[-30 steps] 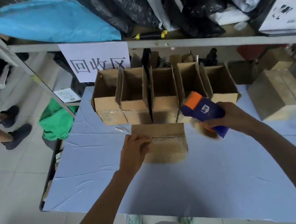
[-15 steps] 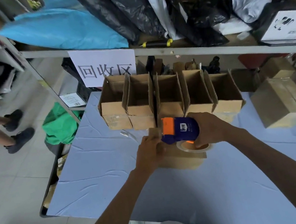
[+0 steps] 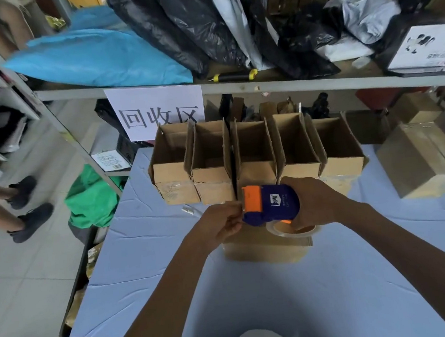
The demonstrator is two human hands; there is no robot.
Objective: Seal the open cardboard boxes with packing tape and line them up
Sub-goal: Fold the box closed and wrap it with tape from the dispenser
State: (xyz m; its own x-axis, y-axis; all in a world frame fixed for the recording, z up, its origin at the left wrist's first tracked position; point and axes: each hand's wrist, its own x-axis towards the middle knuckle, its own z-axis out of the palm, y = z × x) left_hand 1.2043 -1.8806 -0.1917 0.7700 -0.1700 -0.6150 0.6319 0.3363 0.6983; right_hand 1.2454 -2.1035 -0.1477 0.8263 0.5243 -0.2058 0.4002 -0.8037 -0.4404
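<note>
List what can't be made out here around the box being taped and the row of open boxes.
- Head view: top seam of the box being taped, covered by both hands and the tape dispenser.
- Tape end: the left hand pinches at the orange cutter, but the clear strip is too faint to see.
- The right hand hides most of the tape roll.
- Floors of the five open boxes: near walls and flaps hide them.

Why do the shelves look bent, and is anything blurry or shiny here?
Head view: the wide-angle lens bows the shelf edge and stretches the corners; light is soft and even, with faint shadows; mild glare shows on the tape roll; the hands and dispenser look slightly soft, the sign stays readable.
</note>
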